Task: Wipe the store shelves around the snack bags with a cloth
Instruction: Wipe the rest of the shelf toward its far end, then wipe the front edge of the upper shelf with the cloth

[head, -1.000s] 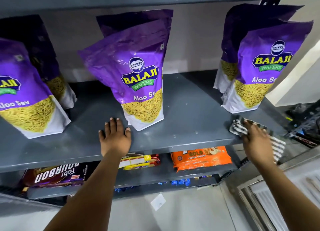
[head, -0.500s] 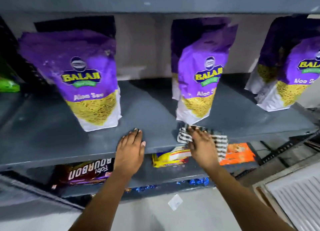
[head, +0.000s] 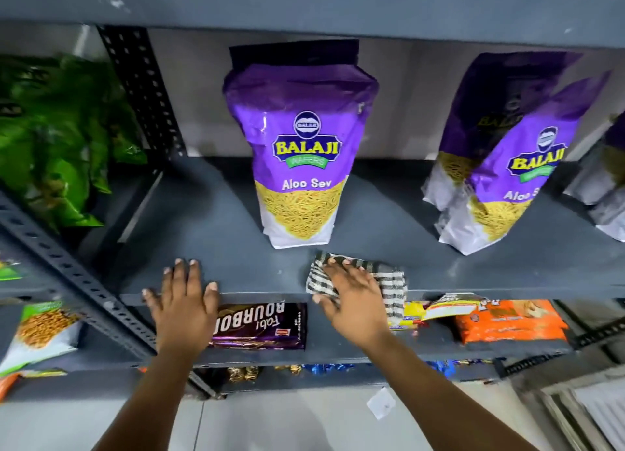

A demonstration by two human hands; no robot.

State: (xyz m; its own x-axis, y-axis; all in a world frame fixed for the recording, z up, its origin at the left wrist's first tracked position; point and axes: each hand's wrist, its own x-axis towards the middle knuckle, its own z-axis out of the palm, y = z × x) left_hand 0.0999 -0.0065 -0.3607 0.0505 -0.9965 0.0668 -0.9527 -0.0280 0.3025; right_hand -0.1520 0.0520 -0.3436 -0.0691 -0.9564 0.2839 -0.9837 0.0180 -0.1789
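Observation:
A grey metal shelf (head: 216, 220) holds upright purple Aloo Sev snack bags: one in the middle (head: 299, 153), another pair at the right (head: 507, 166). My right hand (head: 351, 298) presses a black-and-white striped cloth (head: 392, 281) flat on the shelf's front edge, just below the middle bag. My left hand (head: 184, 302) rests flat on the front edge further left, fingers spread, holding nothing.
Green snack bags (head: 57, 139) fill the neighbouring bay at the left, behind a perforated upright post (head: 142, 88). The lower shelf carries a Bourbon biscuit pack (head: 263, 325), a yellow pack and orange cookie packs (head: 507, 322). Another shelf (head: 304, 7) hangs overhead.
My right hand has slid the cloth leftward along the shelf's front edge, from the right-hand bags to the middle bag. My left hand has shifted left along the edge too.

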